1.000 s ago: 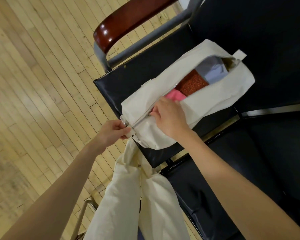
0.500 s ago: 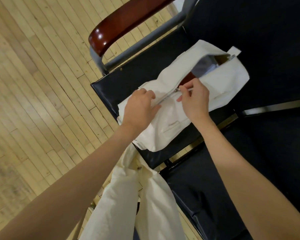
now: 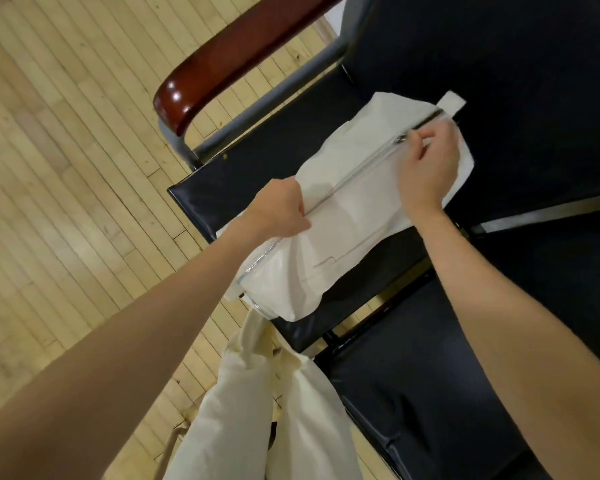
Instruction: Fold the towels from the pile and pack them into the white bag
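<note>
Your white fabric bag (image 3: 347, 216) lies on the dark padded seat (image 3: 257, 188) of a chair with a glossy red-brown wooden armrest (image 3: 229, 60). Its metal zipper (image 3: 368, 168) runs closed along most of the top, so no towels show. Your right hand (image 3: 426, 164) sits near the far end of the bag, its fingers (image 3: 425, 135) pinching the zipper pull. Your left hand (image 3: 278, 211) grips the near end of the bag, fingers curled into the cloth beside the zipper line. The bag's cream fabric straps (image 3: 257, 403) hang off the seat's front edge above the pale wooden plank floor (image 3: 66, 168).
</note>
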`<state>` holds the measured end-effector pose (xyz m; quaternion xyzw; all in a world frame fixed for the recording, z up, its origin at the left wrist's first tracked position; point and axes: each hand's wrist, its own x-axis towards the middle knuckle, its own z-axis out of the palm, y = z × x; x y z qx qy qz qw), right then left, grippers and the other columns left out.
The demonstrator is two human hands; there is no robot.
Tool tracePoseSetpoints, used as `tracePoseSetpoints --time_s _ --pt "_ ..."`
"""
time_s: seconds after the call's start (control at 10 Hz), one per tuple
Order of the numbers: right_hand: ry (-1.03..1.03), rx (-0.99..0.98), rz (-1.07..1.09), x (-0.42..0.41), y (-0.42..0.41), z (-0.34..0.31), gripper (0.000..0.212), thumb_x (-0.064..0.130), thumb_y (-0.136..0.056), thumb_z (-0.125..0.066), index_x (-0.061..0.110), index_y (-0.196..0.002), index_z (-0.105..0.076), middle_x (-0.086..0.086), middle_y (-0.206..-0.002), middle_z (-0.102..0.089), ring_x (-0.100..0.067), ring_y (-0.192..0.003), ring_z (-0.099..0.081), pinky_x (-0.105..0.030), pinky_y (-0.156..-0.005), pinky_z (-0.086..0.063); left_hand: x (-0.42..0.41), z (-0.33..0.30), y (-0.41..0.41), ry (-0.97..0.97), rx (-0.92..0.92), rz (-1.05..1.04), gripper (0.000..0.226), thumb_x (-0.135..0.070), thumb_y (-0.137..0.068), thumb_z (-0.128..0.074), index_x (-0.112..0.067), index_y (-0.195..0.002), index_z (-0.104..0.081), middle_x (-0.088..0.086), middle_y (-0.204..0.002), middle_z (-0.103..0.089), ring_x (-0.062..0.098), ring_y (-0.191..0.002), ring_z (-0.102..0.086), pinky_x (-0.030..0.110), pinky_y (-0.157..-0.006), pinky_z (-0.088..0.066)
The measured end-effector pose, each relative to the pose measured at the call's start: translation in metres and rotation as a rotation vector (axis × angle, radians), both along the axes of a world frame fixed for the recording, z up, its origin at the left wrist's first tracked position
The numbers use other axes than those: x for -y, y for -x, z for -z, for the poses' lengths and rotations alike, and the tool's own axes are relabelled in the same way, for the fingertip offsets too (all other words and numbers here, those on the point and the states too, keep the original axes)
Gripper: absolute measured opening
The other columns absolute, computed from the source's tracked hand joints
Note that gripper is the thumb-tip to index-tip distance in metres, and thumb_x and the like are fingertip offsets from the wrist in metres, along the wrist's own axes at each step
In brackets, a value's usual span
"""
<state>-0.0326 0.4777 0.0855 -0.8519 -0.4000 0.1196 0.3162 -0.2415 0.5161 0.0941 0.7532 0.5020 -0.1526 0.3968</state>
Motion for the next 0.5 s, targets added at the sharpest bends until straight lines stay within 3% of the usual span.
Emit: tracePoseSetpoints --time_s 0.2,0.4,0.5 --pt "0.063 -0.034 0.269 -0.037 -0.075 0.007 0.010 0.020 -0.094 -0.054 0.012 -0.100 -0.058 0.003 -0.109 -0.060 -0.001 -0.091 -0.052 -0.004 -0.064 -0.037 -0.008 0.000 -0.010 0.050 -0.075 0.058 0.019 -0.023 -0.079 -0.076 -0.010 -0.087 -0.064 0.006 -0.091 -0.064 0.020 -0.080 -0.059 0.030 -0.078 -0.052" --pt "0.209 -0.130 0.394 -0.024 -0.075 0.009 0.024 0.027 -0.094 -0.056 0.012 -0.112 -0.060 -0.005 -0.119 -0.060 -0.019 -0.112 -0.053 -0.021 -0.086 -0.040 -0.008 -0.016 -0.022 0.016 -0.179 0.142 0.030 -0.027 -0.084 -0.071 -0.005 -0.100 -0.060 0.005 -0.089 -0.052 0.020 -0.081 -0.050 0.029 -0.072 -0.040" --pt "0.315 -0.187 0.375 0.006 -0.058 -0.007 0.031 0.015 -0.093 -0.053 0.008 -0.124 -0.051 -0.013 -0.129 -0.051 -0.026 -0.119 -0.047 -0.026 -0.091 -0.039 0.002 -0.035 -0.026 0.011 -0.221 0.165 0.026 -0.020 -0.093 -0.056 -0.003 -0.113 -0.056 0.008 -0.094 -0.054 0.022 -0.086 -0.052 0.030 -0.072 -0.039"
